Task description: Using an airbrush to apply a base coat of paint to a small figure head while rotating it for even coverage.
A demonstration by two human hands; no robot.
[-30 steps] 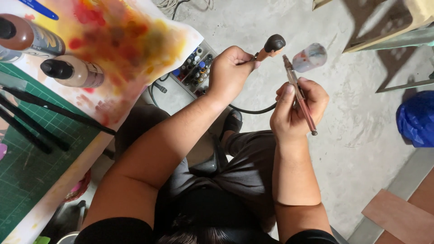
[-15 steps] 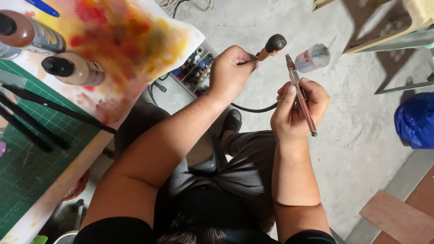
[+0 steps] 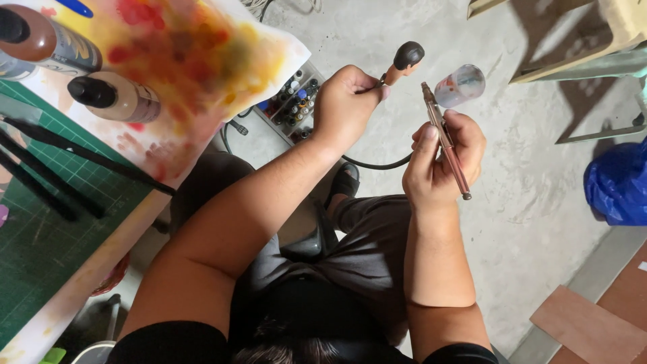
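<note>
Copper-coloured airbrush (image 3: 446, 143) is sitting upright in my right hand (image 3: 438, 165), right of centre, fingers closed around its stem. My left hand (image 3: 347, 104) is gripping a black-tipped handle (image 3: 402, 61) near the upper middle, black hose (image 3: 377, 164) trailing between.

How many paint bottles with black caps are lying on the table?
2: a dark brown paint bottle at the top left corner, and a beige paint bottle just below it on the stained paper. Others may lie outside the view.

Just the one head cam, pointing straight down

It's close over both hands, table edge (image 3: 168, 172) off at 9 o'clock, concrete floor (image 3: 539, 202) toward 3 o'clock.
</note>
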